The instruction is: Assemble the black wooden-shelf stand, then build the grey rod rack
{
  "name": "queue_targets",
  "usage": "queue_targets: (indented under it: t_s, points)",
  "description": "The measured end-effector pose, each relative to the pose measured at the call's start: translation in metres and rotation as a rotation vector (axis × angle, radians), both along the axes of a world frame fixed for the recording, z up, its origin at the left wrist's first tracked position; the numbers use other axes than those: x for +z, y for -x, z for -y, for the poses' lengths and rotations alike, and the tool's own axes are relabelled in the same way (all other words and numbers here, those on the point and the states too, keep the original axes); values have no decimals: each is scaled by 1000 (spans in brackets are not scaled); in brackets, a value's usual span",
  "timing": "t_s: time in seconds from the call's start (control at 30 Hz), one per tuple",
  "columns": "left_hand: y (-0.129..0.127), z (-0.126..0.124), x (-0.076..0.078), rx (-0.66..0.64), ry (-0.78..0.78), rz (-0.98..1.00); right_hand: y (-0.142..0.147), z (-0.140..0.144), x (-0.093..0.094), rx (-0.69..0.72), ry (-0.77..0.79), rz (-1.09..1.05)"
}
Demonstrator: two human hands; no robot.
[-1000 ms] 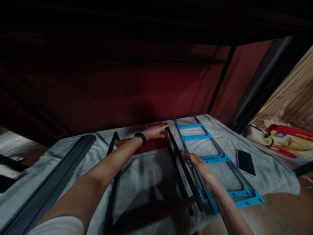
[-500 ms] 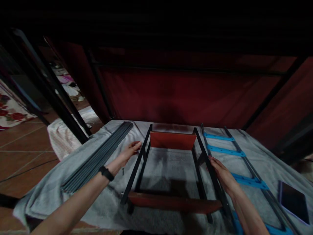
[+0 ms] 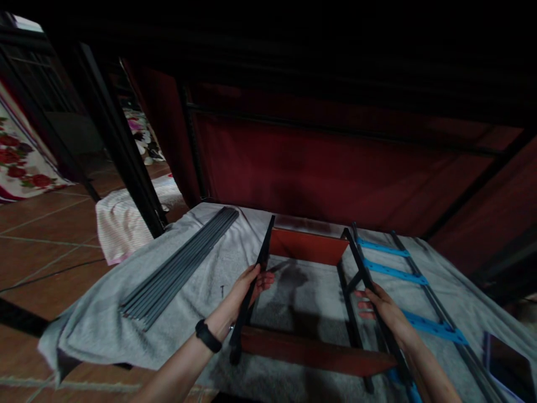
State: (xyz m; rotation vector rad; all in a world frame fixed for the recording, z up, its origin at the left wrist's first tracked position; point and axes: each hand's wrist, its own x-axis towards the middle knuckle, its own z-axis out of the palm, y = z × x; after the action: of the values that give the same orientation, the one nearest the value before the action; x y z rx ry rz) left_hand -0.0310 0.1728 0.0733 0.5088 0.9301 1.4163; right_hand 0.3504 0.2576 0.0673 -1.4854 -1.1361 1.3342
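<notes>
A black metal frame with red cross panels lies on a grey cloth. My left hand is wrapped around the frame's left black rail. My right hand grips the frame's right black rail. A black band sits on my left wrist. The near red panel runs between the two rails just in front of my hands.
A bundle of grey metal bars lies left of the frame. A second frame with blue brackets lies to the right, with a dark phone beyond it. A red fabric wall stands behind. Tiled floor and a white cloth are at left.
My left hand moved from the cloth beside the frame onto the left rail and closed on it. My right hand closed around the right rail. The view shifted slightly left.
</notes>
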Motion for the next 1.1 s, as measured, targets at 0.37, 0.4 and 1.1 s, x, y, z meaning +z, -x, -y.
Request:
queue_targets:
  t_s: [0.37,0.4,1.1]
  points:
    - [-1,-6,-7,42,-70,10,5,3,1,7,-57,135]
    - [-2,-6,-7,46,-77,20,5,2,0,6,-60,145]
    - [86,46,-68,290,163,-1014,-53,47,-29,-175,9,28]
